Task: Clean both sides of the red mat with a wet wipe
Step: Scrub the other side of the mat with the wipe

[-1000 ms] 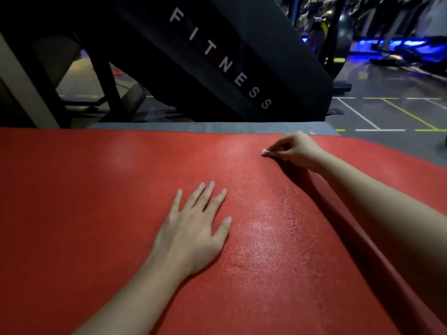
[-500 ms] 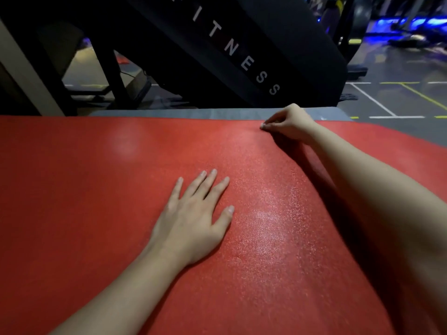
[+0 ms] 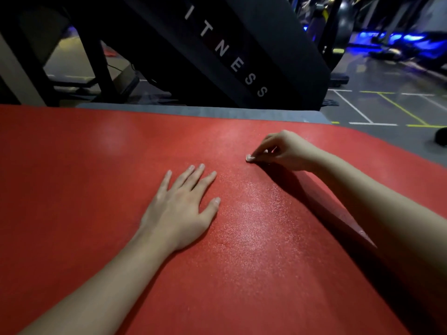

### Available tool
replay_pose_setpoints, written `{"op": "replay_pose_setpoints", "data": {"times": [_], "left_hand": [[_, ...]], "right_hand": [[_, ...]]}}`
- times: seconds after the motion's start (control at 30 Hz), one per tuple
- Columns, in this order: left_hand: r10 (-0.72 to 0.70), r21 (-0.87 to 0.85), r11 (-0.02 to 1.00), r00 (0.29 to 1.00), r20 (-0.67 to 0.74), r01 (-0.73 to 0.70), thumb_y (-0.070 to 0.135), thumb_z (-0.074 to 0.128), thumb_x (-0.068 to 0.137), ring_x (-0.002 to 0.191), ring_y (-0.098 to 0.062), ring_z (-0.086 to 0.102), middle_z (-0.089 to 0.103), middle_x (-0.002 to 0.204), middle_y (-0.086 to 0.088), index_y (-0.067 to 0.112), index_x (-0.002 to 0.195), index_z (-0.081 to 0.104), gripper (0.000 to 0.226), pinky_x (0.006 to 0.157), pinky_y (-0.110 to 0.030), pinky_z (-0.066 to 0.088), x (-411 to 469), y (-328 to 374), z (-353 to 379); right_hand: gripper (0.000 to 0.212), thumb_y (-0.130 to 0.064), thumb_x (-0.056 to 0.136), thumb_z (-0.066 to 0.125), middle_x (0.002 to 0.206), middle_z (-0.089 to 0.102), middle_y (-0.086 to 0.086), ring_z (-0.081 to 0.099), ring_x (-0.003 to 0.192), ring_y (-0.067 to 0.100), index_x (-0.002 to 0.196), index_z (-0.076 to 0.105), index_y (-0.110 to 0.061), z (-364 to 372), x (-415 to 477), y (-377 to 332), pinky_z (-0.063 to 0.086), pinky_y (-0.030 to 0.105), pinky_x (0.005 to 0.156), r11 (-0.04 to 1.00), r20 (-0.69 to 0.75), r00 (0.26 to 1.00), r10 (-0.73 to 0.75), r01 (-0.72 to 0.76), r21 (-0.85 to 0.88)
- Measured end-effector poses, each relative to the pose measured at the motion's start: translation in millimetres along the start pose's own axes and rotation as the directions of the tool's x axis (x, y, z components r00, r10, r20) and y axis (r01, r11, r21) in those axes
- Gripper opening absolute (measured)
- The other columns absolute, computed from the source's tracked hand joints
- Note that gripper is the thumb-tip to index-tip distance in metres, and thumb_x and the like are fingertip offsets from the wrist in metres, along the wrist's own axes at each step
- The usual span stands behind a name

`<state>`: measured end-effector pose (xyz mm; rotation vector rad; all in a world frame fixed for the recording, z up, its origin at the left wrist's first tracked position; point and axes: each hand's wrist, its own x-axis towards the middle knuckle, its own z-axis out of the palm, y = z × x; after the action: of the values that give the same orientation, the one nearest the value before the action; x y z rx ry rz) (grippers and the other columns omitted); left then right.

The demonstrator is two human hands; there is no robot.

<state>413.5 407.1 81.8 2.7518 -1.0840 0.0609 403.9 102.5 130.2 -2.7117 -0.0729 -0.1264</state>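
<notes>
Red mat [image 3: 84,189] lies flat across most of the view, w/ a wet sheen down the middle. Left hand [image 3: 180,209] rests palm-down on it, fingers straight & slightly spread. Right hand [image 3: 285,151] pinches a small white wet wipe [image 3: 249,158] (mostly hidden) against the mat, fingers curled. Black machine marked "FITNESS" [image 3: 229,44] stands beyond.

The red mat [image 3: 84,201] fills the near view. The left hand [image 3: 177,209] lies flat on it, fingers spread. To the right and farther off, the right hand [image 3: 283,151] pinches a small white wet wipe [image 3: 249,158] against the mat. Beyond stands a black machine [image 3: 254,32] lettered "FITNESS".
</notes>
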Motion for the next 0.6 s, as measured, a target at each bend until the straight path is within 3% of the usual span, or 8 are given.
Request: {"op": "replay_pose_setpoints", "data": {"times": [0.07,0.13,0.2,0.3,0.37,0.5,0.6], "left_hand": [[-0.003,-0.012,1.0,1.0,0.0,0.003,0.068,0.001,0.086,0.154,-0.001,-0.006,0.002,0.169,0.015,0.042,0.16,0.009,0.079,0.127,-0.044,-0.002,0.2,0.1,-0.4],[-0.003,-0.024,1.0,1.0,-0.002,0.003,0.068,0.001,0.086,0.154,-0.002,-0.004,0.004,0.169,0.014,0.042,0.16,0.01,0.079,0.127,-0.044,-0.002,1.1,0.4,-1.0],[0.001,-0.02,1.0,1.0,-0.004,-0.001,0.068,0.001,0.086,0.154,-0.003,-0.003,0.005,0.169,0.013,0.042,0.16,0.011,0.079,0.127,-0.045,-0.002,1.8,0.0,-0.4],[0.001,-0.017,1.0,1.0,-0.008,-0.001,0.068,0.005,0.088,0.155,-0.004,-0.002,0.005,0.169,0.013,0.041,0.16,0.012,0.077,0.127,-0.046,-0.001,2.1,-0.7,1.2],[0.001,-0.012,1.0,1.0,-0.012,-0.001,0.066,0.014,0.095,0.155,-0.004,-0.002,0.005,0.169,0.013,0.041,0.16,0.013,0.07,0.127,-0.046,-0.001,2.3,-0.9,1.9],[0.0,-0.007,1.0,1.0,-0.005,0.0,0.061,0.023,0.101,0.155,-0.005,-0.001,0.005,0.169,0.013,0.04,0.16,0.013,0.063,0.127,-0.046,-0.001,1.6,-1.3,0.5],[0.0,-0.009,1.0,1.0,-0.003,0.0,0.062,0.022,0.101,0.155,-0.005,-0.001,0.005,0.169,0.012,0.04,0.16,0.013,0.064,0.127,-0.046,-0.002,1.4,-0.9,-0.3]], "right_hand": [[0.021,-0.043,0.083,0.076,0.09,0.066,-0.004,0.061,0.079,0.014,0.096,0.08,-0.026,13.6,1.0,0.1,0.04,0.025,0.068,0.998,-0.209,0.976,0.063,-0.063,0.006],[0.022,-0.038,0.085,0.076,0.091,0.064,0.002,0.059,0.08,0.017,0.096,0.08,-0.02,25.5,1.8,-4.7,0.038,0.024,0.07,0.987,-0.323,0.933,0.161,-0.15,0.06],[0.018,-0.032,0.087,0.075,0.093,0.064,0.005,0.059,0.079,0.019,0.097,0.08,-0.017,28.8,-12.0,-15.7,0.035,0.019,0.069,0.994,-0.299,0.948,0.11,-0.108,0.022],[0.019,-0.042,0.086,0.073,0.093,0.065,-0.006,0.063,0.081,0.012,0.098,0.08,-0.027,18.3,-54.6,-35.2,0.044,0.022,0.067,0.999,-0.056,0.998,-0.018,0.02,0.046],[0.02,-0.045,0.084,0.073,0.094,0.065,-0.012,0.062,0.081,0.004,0.098,0.079,-0.032,16.6,-76.8,-40.5,0.046,0.016,0.068,0.993,0.047,0.998,-0.049,0.044,0.113],[0.011,-0.032,0.087,0.076,0.09,0.062,-0.008,0.057,0.075,0.001,0.095,0.08,-0.026,29.9,-70.0,-35.9,0.038,0.01,0.068,0.999,-0.248,0.969,0.0,0.009,0.037],[0.014,-0.031,0.087,0.076,0.09,0.061,-0.006,0.056,0.075,0.007,0.096,0.08,-0.022,29.5,-66.4,-39.1,0.037,0.019,0.069,0.991,-0.257,0.957,0.136,-0.128,0.048]]}}
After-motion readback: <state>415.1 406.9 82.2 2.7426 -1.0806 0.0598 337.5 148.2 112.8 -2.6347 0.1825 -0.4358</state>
